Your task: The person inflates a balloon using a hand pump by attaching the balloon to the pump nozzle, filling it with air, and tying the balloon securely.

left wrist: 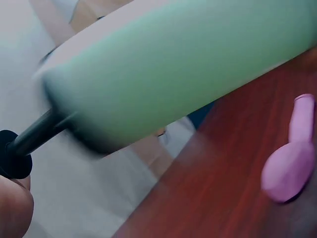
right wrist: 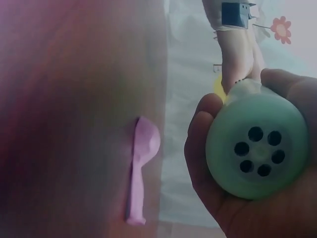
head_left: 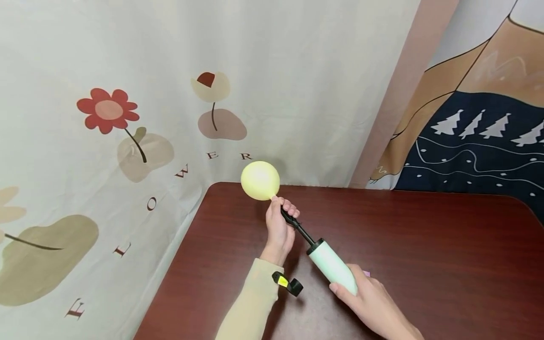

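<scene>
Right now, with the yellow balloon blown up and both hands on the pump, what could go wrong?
1. The left hand holds the yellow balloon at its neck; if that grip loosens, the balloon might slip away and whoosh off.
2. The yellow balloon looks round and full of air, so too much more from the green pump could pop it.
3. The limp pink balloon lies near the right hand and might get knocked.

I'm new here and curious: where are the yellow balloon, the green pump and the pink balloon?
Yellow balloon (head_left: 260, 180), head view: middle of its round body.
Green pump (head_left: 332, 266), head view: its pale green barrel.
Pink balloon (left wrist: 291, 166), left wrist view: its rounded end.
</scene>
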Demonstrator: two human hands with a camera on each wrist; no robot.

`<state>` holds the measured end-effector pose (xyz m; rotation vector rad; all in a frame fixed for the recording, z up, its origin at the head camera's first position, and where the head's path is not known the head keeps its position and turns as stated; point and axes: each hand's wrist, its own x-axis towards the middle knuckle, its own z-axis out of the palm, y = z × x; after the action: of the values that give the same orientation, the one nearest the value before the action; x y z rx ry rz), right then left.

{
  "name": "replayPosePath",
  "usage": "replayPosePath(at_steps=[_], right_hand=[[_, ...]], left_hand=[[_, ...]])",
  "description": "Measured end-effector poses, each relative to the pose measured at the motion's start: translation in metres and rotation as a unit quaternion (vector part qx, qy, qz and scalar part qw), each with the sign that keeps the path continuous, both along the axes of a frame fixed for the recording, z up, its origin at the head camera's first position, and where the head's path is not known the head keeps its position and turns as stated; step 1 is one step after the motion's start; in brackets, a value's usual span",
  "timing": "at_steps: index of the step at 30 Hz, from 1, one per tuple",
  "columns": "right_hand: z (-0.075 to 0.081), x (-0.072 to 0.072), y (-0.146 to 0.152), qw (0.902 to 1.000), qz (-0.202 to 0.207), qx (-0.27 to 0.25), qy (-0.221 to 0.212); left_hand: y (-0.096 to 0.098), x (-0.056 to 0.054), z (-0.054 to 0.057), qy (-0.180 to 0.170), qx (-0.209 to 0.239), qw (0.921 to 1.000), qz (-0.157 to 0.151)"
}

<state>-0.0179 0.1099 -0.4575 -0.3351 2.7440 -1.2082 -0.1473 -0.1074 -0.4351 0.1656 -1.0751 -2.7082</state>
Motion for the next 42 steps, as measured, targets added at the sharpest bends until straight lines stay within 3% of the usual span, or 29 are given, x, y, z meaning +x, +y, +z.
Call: replayPosePath(at_steps=[4, 9, 16, 20, 25, 30, 34, 42], right_hand=[[-0.003, 0.01, 0.015, 0.9993, 0.014, 0.014, -0.031], [-0.009, 0.02, 0.032, 0.9987, 0.035, 0.014, -0.036], [-0.01, 0.019, 0.027, 0.9992, 0.027, -0.001, -0.029], [-0.004, 0.009, 0.012, 0.9998, 0.013, -0.001, -0.017], [0.003, -0.007, -0.006, 0.9994, -0.003, -0.036, 0.004], [0.004, -0.009, -0.013, 0.9985, -0.013, -0.053, -0.01], [0.001, -0.007, -0.013, 0.9982, -0.02, -0.057, 0.003], [0.001, 0.002, -0.002, 0.9997, -0.008, -0.023, -0.002]], left_hand=[[-0.018, -0.007, 0.006, 0.008, 0.012, 0.9996, 0.024], [-0.03, -0.01, 0.011, 0.016, 0.011, 0.9993, 0.031], [-0.01, -0.005, 0.005, 0.023, 0.0, 0.9997, 0.008], [0.012, 0.003, -0.002, 0.021, -0.013, 0.9995, -0.022], [0.028, 0.014, -0.008, 0.009, -0.059, 0.9957, -0.071], [0.025, 0.015, -0.007, 0.02, -0.062, 0.9947, -0.08], [0.02, 0.015, -0.004, 0.023, -0.058, 0.9947, -0.082], [0.006, 0.007, 0.0, 0.019, -0.026, 0.9981, -0.053]])
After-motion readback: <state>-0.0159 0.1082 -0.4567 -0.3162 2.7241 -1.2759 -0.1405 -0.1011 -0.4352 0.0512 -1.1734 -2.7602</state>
